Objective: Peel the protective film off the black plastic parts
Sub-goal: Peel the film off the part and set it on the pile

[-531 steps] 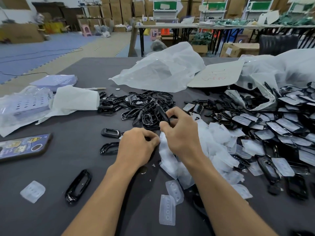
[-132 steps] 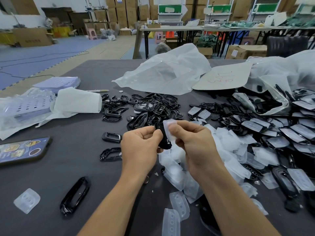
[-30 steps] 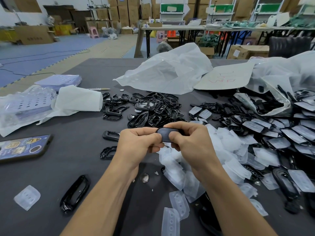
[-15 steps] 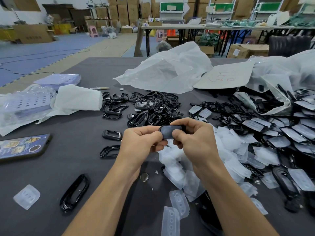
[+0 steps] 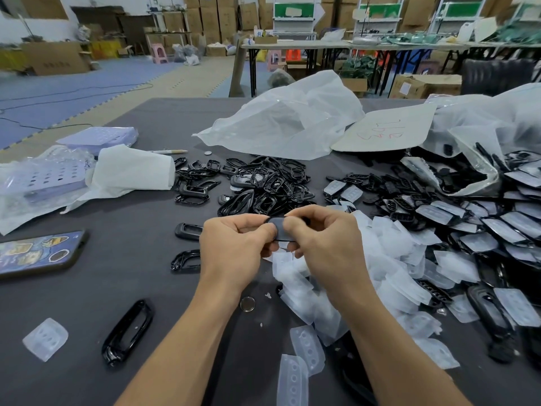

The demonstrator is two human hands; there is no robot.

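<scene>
Both hands hold one black plastic part (image 5: 280, 229) above the dark table (image 5: 123, 276). My left hand (image 5: 235, 247) pinches its left end and my right hand (image 5: 323, 244) pinches its right end; fingers hide most of it. A heap of peeled clear films (image 5: 389, 268) lies under and right of my hands. Black parts with film on them (image 5: 474, 227) spread across the right side. A pile of bare black frames (image 5: 263, 186) sits beyond my hands.
A phone (image 5: 38, 253) lies at the left edge. White wrapping (image 5: 131, 171) and bagged purple trays (image 5: 38, 183) sit at the left. Clear plastic bags (image 5: 287, 121) and a cardboard sheet (image 5: 386, 130) lie at the back. A loose black frame (image 5: 127, 332) and a coin cell (image 5: 247, 304) lie near my arms.
My thumbs have drawn closer together over the black part, covering more of it. The hands stay at the same place above the film heap.
</scene>
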